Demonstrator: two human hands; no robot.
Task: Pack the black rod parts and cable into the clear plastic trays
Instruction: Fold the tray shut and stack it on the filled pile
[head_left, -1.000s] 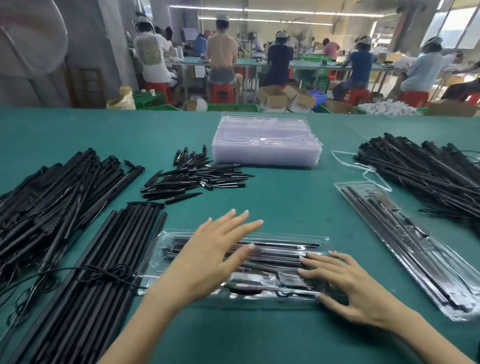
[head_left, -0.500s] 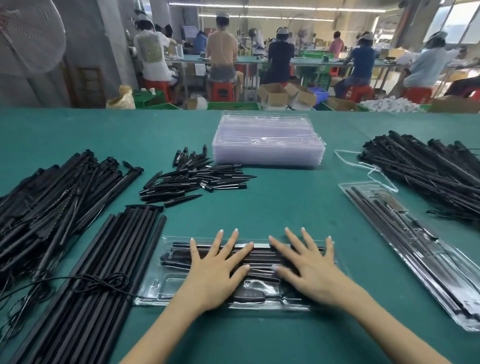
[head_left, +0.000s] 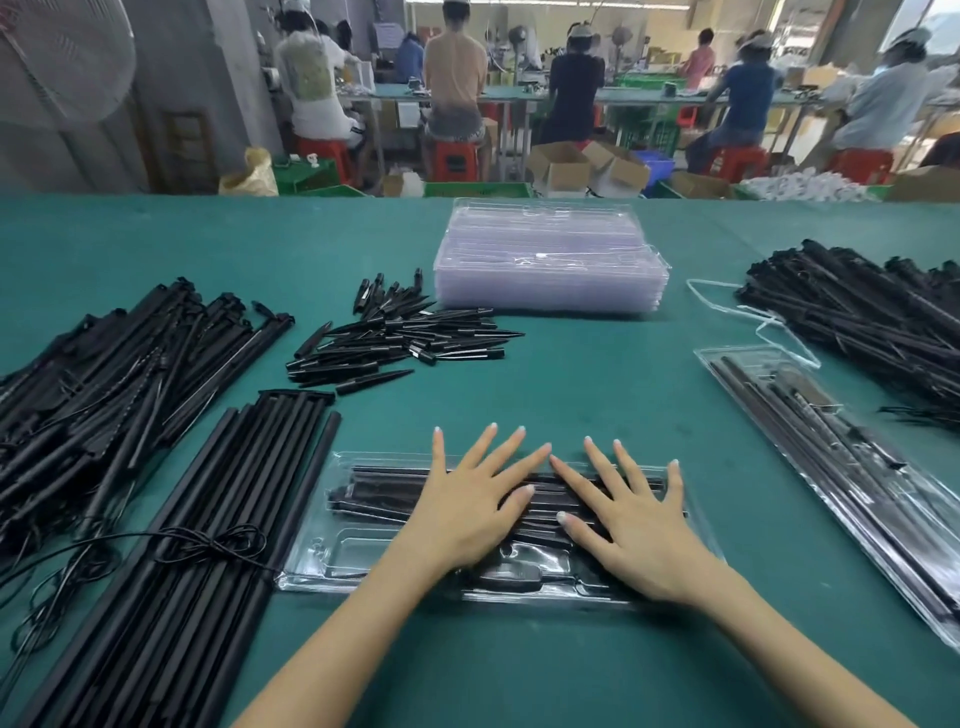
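Left hand (head_left: 467, 512) and right hand (head_left: 631, 525) lie flat, fingers spread, gripping nothing. Both press the clear plastic tray (head_left: 332, 551) (black rods (head_left: 384, 486) inside) on the green table (head_left: 571, 395).

- A clear plastic tray (head_left: 332, 545) lies flat on the near table, black rod parts (head_left: 384, 493) packed lengthwise inside.
- A second filled tray (head_left: 852, 467) lies angled at right.

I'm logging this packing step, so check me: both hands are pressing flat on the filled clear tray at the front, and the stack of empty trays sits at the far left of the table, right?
Not quite. Both the left hand and right hand do press flat on the filled clear tray, but the head view shows the stack of empty trays at the far middle of the table, not the far left.
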